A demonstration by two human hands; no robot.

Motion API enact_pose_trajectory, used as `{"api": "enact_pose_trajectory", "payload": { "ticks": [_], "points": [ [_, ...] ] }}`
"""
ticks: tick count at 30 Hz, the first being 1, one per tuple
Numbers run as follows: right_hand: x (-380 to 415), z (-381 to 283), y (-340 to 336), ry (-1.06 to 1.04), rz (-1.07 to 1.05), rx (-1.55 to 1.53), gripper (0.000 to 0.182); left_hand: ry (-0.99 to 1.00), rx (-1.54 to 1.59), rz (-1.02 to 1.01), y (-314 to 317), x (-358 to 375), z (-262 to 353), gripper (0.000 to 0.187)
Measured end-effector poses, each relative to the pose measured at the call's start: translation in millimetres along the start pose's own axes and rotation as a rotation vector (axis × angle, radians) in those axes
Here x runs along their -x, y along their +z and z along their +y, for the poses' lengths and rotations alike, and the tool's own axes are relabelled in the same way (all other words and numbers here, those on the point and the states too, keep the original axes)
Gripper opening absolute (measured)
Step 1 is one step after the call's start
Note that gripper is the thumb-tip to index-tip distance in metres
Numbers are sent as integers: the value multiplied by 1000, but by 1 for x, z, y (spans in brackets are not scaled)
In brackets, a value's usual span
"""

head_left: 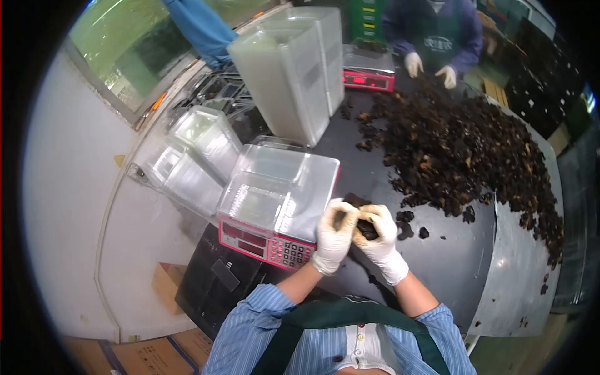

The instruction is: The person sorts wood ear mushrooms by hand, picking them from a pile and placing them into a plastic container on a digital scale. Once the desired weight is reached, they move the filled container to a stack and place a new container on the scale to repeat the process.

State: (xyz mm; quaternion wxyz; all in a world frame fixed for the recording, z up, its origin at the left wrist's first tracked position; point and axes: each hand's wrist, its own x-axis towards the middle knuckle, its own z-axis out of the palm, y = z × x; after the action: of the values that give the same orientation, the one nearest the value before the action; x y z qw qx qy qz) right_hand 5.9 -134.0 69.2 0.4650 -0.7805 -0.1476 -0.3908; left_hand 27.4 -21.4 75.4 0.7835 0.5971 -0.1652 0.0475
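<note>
My left hand (335,237) and my right hand (379,240), both in white gloves with yellowish stains, meet over the dark table beside the scale. Their curled fingertips touch. A dark wood ear mushroom (367,230) shows between the fingers of my right hand, and my left fingers and thumb pinch at the same clump. More dark mushroom sticks out just beyond the fingertips; how many pieces there are is hidden. Left of my hands stands a red-framed digital scale (269,240), with a clear plastic tray (253,203) on its metal plate. A large mushroom pile (456,150) lies to the right.
Tall stacks of clear plastic containers (284,81) rise behind the scale, with shorter container stacks (194,156) at its left. A second red scale (369,69) sits farther back. Across the table, a co-worker's gloved hands (431,70) are at the pile. Cardboard boxes (147,357) are at lower left.
</note>
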Motion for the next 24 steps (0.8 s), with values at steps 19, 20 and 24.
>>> {"api": "enact_pose_trajectory", "payload": {
  "ticks": [19, 20, 24],
  "points": [
    [-74, -34, 169, 150, -238, -283, 17, 127, -499, 97, -220, -68, 39, 37],
    [-71, -30, 158, 227, -186, -268, 16, 129, -453, 99, -222, -68, 41, 35],
    [-34, 2, 94, 432, -41, -100, 12, 143, -625, -92, -229, -72, 50, 35]
  ]
}}
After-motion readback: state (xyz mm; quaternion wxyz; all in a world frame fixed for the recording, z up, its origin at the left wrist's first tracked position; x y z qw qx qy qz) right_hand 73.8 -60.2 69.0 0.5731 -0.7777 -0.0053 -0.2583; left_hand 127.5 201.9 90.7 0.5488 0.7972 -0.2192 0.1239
